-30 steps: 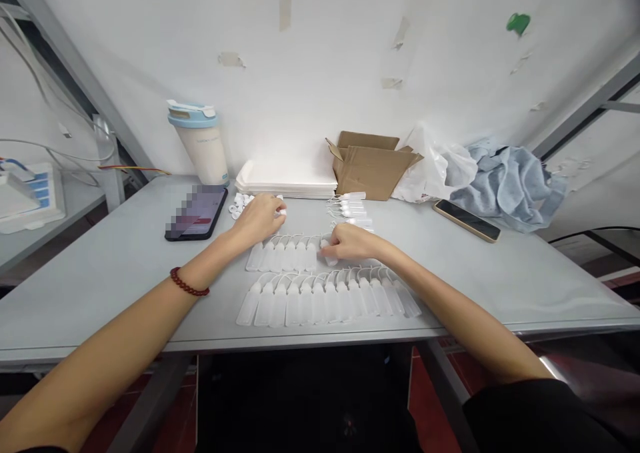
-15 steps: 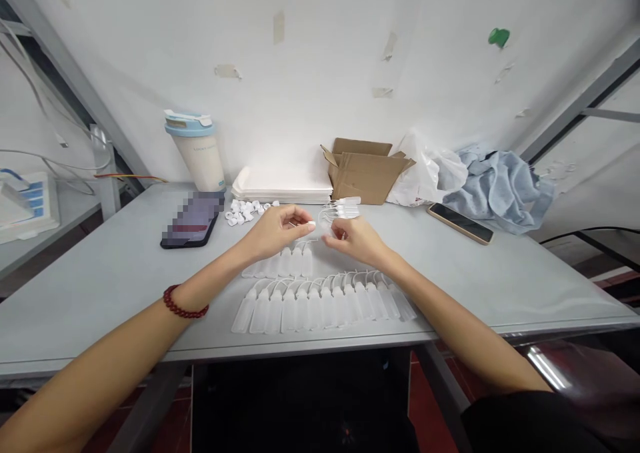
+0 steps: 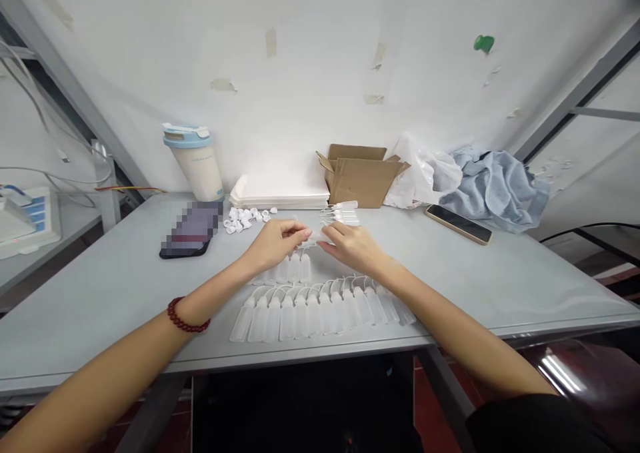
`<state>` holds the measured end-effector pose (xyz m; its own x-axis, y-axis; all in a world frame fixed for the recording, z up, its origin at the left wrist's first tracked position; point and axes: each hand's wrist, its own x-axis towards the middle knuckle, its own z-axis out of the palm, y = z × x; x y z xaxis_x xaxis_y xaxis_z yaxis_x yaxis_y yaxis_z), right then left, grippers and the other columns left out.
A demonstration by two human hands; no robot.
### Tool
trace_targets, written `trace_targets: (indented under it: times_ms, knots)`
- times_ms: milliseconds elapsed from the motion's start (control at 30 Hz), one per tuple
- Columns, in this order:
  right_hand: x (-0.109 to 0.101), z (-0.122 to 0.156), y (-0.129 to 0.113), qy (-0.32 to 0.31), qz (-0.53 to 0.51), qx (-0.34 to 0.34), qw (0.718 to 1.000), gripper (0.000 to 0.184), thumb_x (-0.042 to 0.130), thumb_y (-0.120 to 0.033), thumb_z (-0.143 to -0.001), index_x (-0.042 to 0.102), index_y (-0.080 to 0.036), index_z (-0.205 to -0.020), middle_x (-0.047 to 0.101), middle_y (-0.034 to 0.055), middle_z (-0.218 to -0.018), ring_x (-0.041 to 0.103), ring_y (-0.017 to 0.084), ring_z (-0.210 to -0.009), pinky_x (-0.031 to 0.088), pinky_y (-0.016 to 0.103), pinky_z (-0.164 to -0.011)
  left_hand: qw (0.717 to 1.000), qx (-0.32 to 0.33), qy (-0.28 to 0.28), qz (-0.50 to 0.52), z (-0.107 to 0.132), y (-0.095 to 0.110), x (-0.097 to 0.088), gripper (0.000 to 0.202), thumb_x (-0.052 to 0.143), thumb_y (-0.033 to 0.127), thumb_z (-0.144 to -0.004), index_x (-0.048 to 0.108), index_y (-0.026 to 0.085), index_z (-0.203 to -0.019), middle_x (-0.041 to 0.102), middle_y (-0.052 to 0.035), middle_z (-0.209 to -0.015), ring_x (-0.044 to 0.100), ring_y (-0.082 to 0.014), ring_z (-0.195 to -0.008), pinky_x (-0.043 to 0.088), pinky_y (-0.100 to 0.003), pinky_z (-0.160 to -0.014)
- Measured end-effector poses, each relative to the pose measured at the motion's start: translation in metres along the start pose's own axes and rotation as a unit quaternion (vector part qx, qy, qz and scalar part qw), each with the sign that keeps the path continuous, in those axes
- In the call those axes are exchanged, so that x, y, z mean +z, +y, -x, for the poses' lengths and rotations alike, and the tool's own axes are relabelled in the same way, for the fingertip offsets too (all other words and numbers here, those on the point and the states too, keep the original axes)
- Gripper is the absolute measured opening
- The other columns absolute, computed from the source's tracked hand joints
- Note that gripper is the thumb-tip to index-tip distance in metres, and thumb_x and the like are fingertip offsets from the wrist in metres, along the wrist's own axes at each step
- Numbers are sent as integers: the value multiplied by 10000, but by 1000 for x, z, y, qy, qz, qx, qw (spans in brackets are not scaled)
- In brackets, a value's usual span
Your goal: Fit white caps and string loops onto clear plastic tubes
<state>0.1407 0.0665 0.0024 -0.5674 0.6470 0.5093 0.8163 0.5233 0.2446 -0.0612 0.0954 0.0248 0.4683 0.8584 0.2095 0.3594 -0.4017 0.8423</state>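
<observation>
My left hand (image 3: 280, 243) is closed, thumb and fingers pinching a small white cap, mostly hidden by the fingertips. Close beside it, my right hand (image 3: 353, 245) is closed round a small translucent plastic bottle (image 3: 314, 238), of which only a little shows between the hands. Below them lies a row of translucent squeeze bottles (image 3: 300, 313) with thin curved white tubes. A shorter row of such bottles (image 3: 294, 268) sits just under my left hand. Loose white caps (image 3: 245, 220) are heaped left of my hands, and several tubed pieces (image 3: 345, 212) lie behind my right hand.
Along the wall stand a cup (image 3: 195, 163), a stack of white sheets (image 3: 280, 192), an open cardboard box (image 3: 363, 180), a plastic bag (image 3: 420, 173) and a blue cloth (image 3: 497, 186). Phones lie at left (image 3: 193, 230) and right (image 3: 459, 224) on the grey table (image 3: 120, 273).
My hands have come closer together, bringing the white cap in the left up to the bottle in the right. The camera view has shifted slightly.
</observation>
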Motion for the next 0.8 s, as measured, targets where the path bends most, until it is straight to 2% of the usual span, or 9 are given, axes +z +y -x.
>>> trace_targets:
  times_ms: [67, 167, 333, 433, 500, 600, 733, 800]
  knots:
    - [1, 1, 3, 20, -17, -20, 999, 227, 457, -276, -962, 615, -122, -906, 645, 83, -788, 547, 151, -620, 283, 259, -514, 1000, -10, -6, 10, 0, 1, 0, 260, 592, 377, -802, 687, 138, -765, 645, -11, -633, 580, -129, -556, 474, -236, -544]
    - [1, 1, 4, 34, -76, -15, 996, 227, 470, -293, -963, 613, -120, -929, 642, 80, -785, 541, 146, -620, 325, 250, -528, 1000, 5, -2, -1, 1, 1, 0, 262, 587, 374, -806, 688, 137, -760, 637, -11, -612, 574, -133, -543, 474, -244, -543]
    - [2, 0, 7, 47, -248, 27, 967, 269, 539, -368, -929, 634, -118, -906, 627, 45, -706, 515, 117, -573, 383, 232, -555, 989, 121, 49, -67, 5, 1, 3, 234, 600, 340, -809, 728, 148, -854, 707, -62, -812, 630, -178, -732, 506, -293, -690]
    - [0, -2, 8, 45, -324, 60, 943, 288, 582, -399, -898, 648, -118, -885, 625, 26, -666, 507, 104, -542, 406, 226, -558, 987, 146, 55, -47, 5, 0, 4, 232, 621, 322, -798, 739, 149, -897, 718, -83, -911, 649, -201, -834, 517, -320, -762]
    - [0, -3, 8, 46, -342, 72, 936, 291, 590, -404, -891, 649, -119, -882, 631, 25, -668, 506, 100, -531, 415, 225, -555, 992, 114, 44, -7, 6, 1, 3, 237, 652, 332, -782, 741, 155, -913, 722, -81, -943, 659, -208, -862, 527, -323, -778]
    - [0, -3, 7, 65, -318, 66, 943, 282, 577, -402, -899, 639, -127, -895, 647, 39, -709, 520, 106, -538, 421, 233, -558, 996, 28, 33, 72, 6, 5, 2, 269, 684, 371, -772, 728, 162, -935, 727, -63, -926, 679, -198, -835, 543, -312, -767]
    - [4, 0, 7, 98, -227, 26, 969, 254, 514, -364, -940, 613, -131, -951, 667, 83, -818, 540, 115, -549, 425, 245, -555, 983, -67, 46, 163, 5, 9, 2, 278, 701, 402, -767, 670, 131, -817, 683, -29, -728, 673, -158, -652, 557, -287, -665]
    - [4, 1, 7, 107, -181, 6, 978, 228, 494, -336, -952, 599, -134, -970, 669, 95, -854, 549, 117, -556, 426, 243, -544, 975, -121, 18, 184, 4, 9, 2, 317, 679, 424, -787, 636, 116, -727, 649, -27, -651, 654, -150, -572, 546, -274, -588]
